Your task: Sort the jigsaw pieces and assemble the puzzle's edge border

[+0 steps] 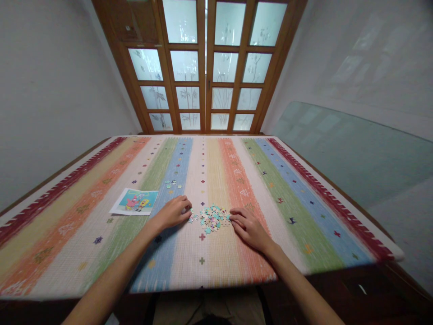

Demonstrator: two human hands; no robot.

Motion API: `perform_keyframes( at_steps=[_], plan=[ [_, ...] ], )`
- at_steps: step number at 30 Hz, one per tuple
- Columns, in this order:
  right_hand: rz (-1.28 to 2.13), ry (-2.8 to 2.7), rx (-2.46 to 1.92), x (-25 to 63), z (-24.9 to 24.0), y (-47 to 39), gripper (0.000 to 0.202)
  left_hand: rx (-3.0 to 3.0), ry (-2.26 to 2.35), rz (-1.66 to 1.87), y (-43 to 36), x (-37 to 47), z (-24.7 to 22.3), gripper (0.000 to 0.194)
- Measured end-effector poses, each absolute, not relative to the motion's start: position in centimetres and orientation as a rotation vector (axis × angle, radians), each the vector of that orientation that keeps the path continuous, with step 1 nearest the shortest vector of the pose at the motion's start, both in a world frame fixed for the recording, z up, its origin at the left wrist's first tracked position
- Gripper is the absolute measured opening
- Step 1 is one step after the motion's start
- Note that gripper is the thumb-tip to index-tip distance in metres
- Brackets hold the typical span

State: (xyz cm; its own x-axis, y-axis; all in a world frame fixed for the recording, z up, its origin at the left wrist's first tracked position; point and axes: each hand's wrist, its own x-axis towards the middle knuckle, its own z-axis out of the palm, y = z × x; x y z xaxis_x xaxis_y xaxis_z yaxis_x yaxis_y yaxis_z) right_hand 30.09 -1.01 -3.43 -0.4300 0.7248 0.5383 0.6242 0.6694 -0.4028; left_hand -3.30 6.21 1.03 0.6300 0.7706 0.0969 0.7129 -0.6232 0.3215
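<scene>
A loose heap of small jigsaw puzzle pieces (pixel 214 218), mostly turquoise with some pink and yellow, lies on the striped tablecloth. My left hand (pixel 176 211) is left of the heap, its fingers curled together beside a few separate puzzle pieces (pixel 193 217); whatever is between the fingertips is hidden. At the heap's right edge, my right hand (pixel 248 226) has its slightly parted fingers reaching to the outermost pieces. Left of my left hand lies a picture sheet (pixel 134 201) with pink and yellow cartoon figures on a turquoise ground.
Several more puzzle pieces (pixel 173 183) lie farther back, on the blue stripe. The striped tablecloth (pixel 291 189) covers a wide table. Behind it stand wooden doors (pixel 206 90) with frosted panes. A glass panel (pixel 338 149) leans along the right wall.
</scene>
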Motion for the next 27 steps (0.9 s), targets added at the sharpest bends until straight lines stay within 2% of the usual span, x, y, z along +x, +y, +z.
perform_keyframes(
  at_steps=[9, 17, 27],
  plan=[
    [0.2, -2.174, -1.033, 30.3, -3.8, -1.0, 0.021, 2.79, 1.21, 0.292, 7.0, -4.2, 1.0, 0.016],
    [0.202, -2.174, -1.037, 30.2, -3.8, -1.0, 0.02, 2.673, 1.395, 0.497, 13.5, -7.8, 2.8, 0.024],
    [0.177, -2.172, -1.02, 30.0, -3.5, -1.1, 0.019, 2.608, 1.439, 0.378, 19.1, -7.8, 2.9, 0.025]
  ],
)
